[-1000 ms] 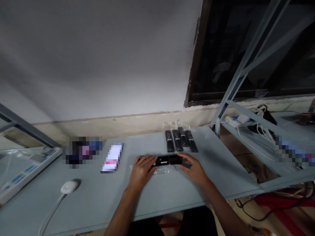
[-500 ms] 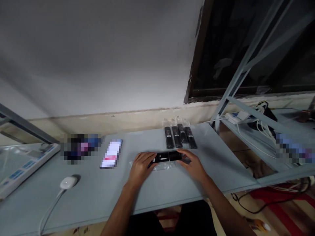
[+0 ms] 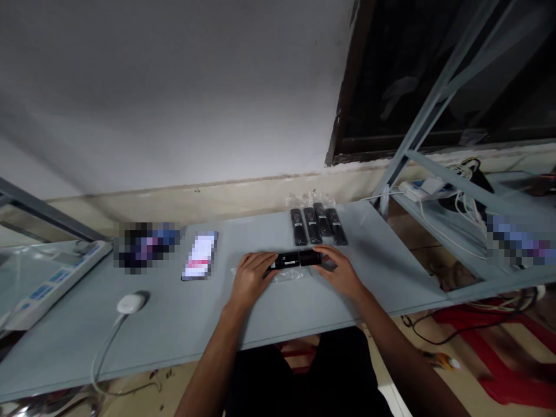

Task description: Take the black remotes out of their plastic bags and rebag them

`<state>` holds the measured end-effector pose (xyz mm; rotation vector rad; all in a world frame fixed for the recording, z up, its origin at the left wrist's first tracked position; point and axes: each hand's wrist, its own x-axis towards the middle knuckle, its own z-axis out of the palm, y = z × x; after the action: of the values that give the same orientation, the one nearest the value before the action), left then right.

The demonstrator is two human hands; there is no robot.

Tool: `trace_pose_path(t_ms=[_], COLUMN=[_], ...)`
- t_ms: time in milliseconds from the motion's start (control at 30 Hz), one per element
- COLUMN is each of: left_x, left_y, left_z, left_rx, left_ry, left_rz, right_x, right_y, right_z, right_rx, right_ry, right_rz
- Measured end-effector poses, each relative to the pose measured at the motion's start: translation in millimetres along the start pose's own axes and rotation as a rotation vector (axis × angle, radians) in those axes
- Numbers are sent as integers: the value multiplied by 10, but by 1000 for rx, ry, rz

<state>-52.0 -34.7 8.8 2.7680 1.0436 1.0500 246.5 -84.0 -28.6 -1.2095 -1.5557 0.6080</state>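
A black remote control (image 3: 286,260) lies crosswise just above the table, back side up, with a small white label showing. My left hand (image 3: 251,278) is closed around its left end, fingers over the top. At the right end, my right hand (image 3: 339,269) pinches a plain black section that looks like the battery cover (image 3: 309,258). A thin seam or gap shows between cover and body. Under the remote is a clear plastic bag (image 3: 289,274). Beyond my hands, several more black remotes (image 3: 311,226) lie side by side in clear bags.
A lit phone (image 3: 200,255) lies left of my hands, with a blurred-out item (image 3: 147,246) behind it. Further left are a white round charger on a cable (image 3: 130,303) and a power strip (image 3: 61,284). Metal shelf posts (image 3: 417,127) rise at the right, and a wall stands behind.
The camera view has tilted down a little, so everything sits higher in the picture. Both hands keep their hold on the remote, and its parts look about the same.
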Motion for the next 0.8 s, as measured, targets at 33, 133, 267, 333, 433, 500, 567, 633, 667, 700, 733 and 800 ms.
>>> trace_pose_path(t_ms=[33,133,267,333,433,500,567,633,667,700,733,800], left_x=[4,9,6,8,17,23,30,39,46,54,62,78], left_y=[6,13,6,8,23,38,55,79,95,116,140,199], left_z=[-5,-11,-10,-16,-34,-46,-53,-57,-60,-63,-67,-77], left_rx=[-2,-6,0,0,-8,-12,-10,-4,-2,-3,-6,-15], left_ry=[2,1,1,7,0,-4,2,5,1,-6,-13,-20], left_rz=[2,0,-2,1,3,4,12,20,24,31,41,75], right_x=[-2,-10,-9,-6,-8,-12,-13,-2,8,20,32,47], right_y=[-3,-4,-8,-22,-76,-133,-198,-264,-296,-327,-359,-421], right_z=[-5,-18,-18,-17,-19,-23,-22,-8,5,23,44,89], right_rx=[-6,-30,-34,-24,-10,11,43,70,80,84,81,59], right_ry=[-6,-22,-19,-13,2,21,59,85,80,61,32,-26], right_rz=[4,16,21,15,14,40,107,199,242,276,301,328])
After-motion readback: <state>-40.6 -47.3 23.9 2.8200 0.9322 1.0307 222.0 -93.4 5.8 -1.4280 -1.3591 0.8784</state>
